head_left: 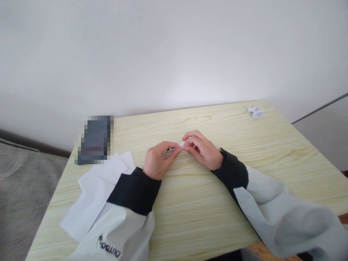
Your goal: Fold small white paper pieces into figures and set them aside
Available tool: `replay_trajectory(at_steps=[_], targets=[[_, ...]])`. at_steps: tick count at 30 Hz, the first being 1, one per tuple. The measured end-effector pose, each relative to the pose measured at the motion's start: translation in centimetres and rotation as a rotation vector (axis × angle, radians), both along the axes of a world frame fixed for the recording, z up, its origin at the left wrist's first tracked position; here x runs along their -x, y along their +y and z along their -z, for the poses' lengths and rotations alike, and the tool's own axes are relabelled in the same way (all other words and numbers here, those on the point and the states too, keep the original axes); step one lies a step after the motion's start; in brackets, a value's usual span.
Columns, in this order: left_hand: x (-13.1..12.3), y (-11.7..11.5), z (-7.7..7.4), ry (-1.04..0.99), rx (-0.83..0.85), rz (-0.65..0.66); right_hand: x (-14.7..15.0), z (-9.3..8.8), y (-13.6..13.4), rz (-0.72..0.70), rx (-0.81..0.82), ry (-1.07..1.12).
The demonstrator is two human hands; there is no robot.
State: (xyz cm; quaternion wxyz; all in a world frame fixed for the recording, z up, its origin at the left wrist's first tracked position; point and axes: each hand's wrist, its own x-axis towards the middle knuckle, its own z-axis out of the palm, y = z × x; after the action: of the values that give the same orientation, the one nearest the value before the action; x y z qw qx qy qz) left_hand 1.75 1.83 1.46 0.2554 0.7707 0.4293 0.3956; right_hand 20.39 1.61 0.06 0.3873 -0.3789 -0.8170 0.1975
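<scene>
A small piece of folded white paper (182, 144) is pinched between my hands over the middle of the table. My left hand (161, 158) grips its left part with thumb and fingers pressed together. On the right side, my right hand (203, 150) holds the other end between thumb and fingertips. The fingers cover much of the paper, so its full shape is hidden. Several white paper sheets (95, 185) lie overlapping on the table beside my left forearm, partly under the sleeve.
The light wood table (185, 217) stands against a white wall. A dark, blurred flat object (95, 139) lies at its back left. Small folded white paper pieces (257, 114) rest near the back right corner.
</scene>
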Motion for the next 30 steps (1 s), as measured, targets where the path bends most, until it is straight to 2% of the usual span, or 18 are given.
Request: replay_trajectory(at_steps=[16,20,25,30], targets=[[0.07,0.06,0.09,0.002,0.004,0.004,0.06,0.17,0.01,-0.013,0.015,-0.005],[0.06,-0.01,0.04,-0.003,0.018,-0.020,0.15,0.21,0.04,-0.006,0.046,0.052],[0.10,-0.01,0.33,-0.043,0.057,-0.073,0.33,0.01,-0.12,0.076,0.149,0.122],[0.07,0.02,0.24,-0.022,0.099,-0.064,0.41,-0.33,-0.28,0.124,0.060,0.099]])
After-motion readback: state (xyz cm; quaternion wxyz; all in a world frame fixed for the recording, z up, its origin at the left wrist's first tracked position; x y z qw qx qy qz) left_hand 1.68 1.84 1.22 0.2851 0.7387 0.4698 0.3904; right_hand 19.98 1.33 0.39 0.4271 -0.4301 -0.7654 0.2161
